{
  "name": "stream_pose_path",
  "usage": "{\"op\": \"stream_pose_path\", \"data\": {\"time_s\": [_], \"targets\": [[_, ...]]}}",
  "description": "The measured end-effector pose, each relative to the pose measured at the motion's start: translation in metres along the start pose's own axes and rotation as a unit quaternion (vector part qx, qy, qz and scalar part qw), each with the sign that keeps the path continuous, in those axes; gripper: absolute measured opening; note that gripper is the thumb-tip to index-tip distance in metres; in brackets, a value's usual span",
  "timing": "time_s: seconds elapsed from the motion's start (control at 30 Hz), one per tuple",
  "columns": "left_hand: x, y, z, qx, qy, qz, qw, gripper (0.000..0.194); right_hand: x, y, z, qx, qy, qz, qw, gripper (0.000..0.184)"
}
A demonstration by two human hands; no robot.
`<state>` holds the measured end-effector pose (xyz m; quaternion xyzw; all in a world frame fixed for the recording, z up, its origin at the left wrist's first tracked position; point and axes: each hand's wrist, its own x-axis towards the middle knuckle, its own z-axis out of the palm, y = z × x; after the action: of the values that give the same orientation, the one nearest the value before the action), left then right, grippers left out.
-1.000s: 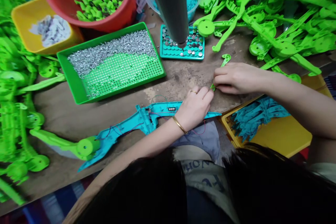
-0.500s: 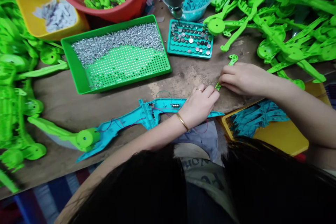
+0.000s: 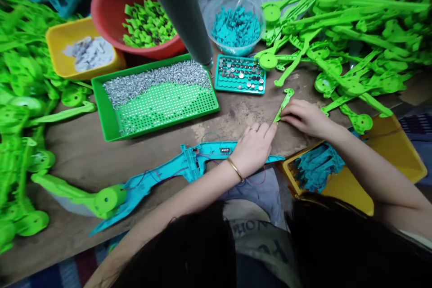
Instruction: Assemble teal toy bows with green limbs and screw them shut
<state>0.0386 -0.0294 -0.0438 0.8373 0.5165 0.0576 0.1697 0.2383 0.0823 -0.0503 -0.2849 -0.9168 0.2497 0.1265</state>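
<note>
A narrow green plastic piece with a hooked, holed end lies slantwise above the table. Its lower end meets the fingertips of my left hand, which is closed with the fingers bunched around that end. My right hand is closed too, its fingertips pinched at the piece's right edge. Below my left hand stretches a long blue plastic shell with thin wires and a stack of button cells in it. My left hand and wrist cover part of the shell. A green arm with a round hub adjoins its left end.
A green tray of screws, a blue tray of button cells, a red bowl and a clear bowl stand behind. A screwdriver hangs overhead. Green parts heap both sides; a yellow bin sits right.
The view has shifted, so the table things sit lower in the picture. My right hand has moved to the right along the green piece, uncovering more of it. My left hand stays at its lower end.
</note>
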Motion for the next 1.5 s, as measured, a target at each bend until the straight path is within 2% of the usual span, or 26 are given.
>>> {"op": "stream_pose_path", "data": {"time_s": [0.07, 0.2, 0.27, 0.37, 0.43, 0.5, 0.67, 0.77, 0.9, 0.97, 1.03, 1.23, 1.43, 1.5], "targets": [[0.002, -0.001, 0.0, -0.005, 0.0, -0.004, 1.0, 0.051, 0.003, -0.001, 0.001, 0.024, 0.019, 0.019, 0.999, 0.013], [0.006, -0.001, -0.003, -0.001, -0.012, -0.005, 1.0, 0.054, 0.008, -0.011, 0.009, 0.082, 0.066, 0.141, 0.984, 0.011], [0.008, 0.0, -0.005, 0.0, -0.019, -0.013, 1.0, 0.052, 0.005, -0.017, 0.014, 0.068, 0.092, 0.165, 0.98, 0.01], [0.008, 0.001, -0.007, -0.004, -0.021, -0.021, 1.0, 0.051, -0.009, -0.025, 0.021, -0.071, 0.107, 0.119, 0.985, 0.016], [0.009, 0.001, -0.007, -0.006, -0.018, -0.019, 1.0, 0.05, -0.02, -0.028, 0.024, -0.16, 0.104, 0.101, 0.976, 0.025], [0.01, 0.0, -0.006, -0.007, -0.013, -0.018, 1.0, 0.05, -0.028, -0.03, 0.026, -0.184, 0.098, 0.102, 0.973, 0.03], [0.007, -0.001, -0.005, -0.014, 0.004, -0.014, 1.0, 0.052, -0.027, -0.034, 0.029, -0.174, 0.115, 0.136, 0.969, 0.03], [-0.006, 0.0, -0.01, -0.01, 0.059, -0.016, 0.998, 0.051, -0.023, -0.038, 0.027, -0.148, 0.122, 0.157, 0.969, 0.028], [-0.034, 0.003, -0.017, 0.001, 0.131, -0.058, 0.99, 0.03, -0.023, -0.048, 0.021, -0.05, 0.178, 0.145, 0.972, 0.021], [-0.044, 0.004, -0.016, 0.01, 0.131, -0.08, 0.988, 0.022, -0.024, -0.055, 0.021, -0.033, 0.19, 0.126, 0.973, 0.019], [-0.048, 0.007, -0.014, 0.024, 0.121, -0.094, 0.988, 0.021, -0.023, -0.06, 0.024, -0.029, 0.173, 0.104, 0.979, 0.019], [-0.04, 0.015, -0.01, 0.07, 0.121, -0.129, 0.982, 0.038, -0.021, -0.059, 0.042, -0.025, 0.125, 0.065, 0.99, 0.021], [-0.026, 0.016, -0.01, 0.035, 0.112, -0.12, 0.986, 0.016, -0.021, -0.052, 0.044, -0.007, 0.131, 0.06, 0.989, 0.018], [-0.023, 0.014, -0.01, 0.02, 0.106, -0.123, 0.987, 0.016, -0.022, -0.052, 0.043, -0.003, 0.126, 0.052, 0.991, 0.018]]}}
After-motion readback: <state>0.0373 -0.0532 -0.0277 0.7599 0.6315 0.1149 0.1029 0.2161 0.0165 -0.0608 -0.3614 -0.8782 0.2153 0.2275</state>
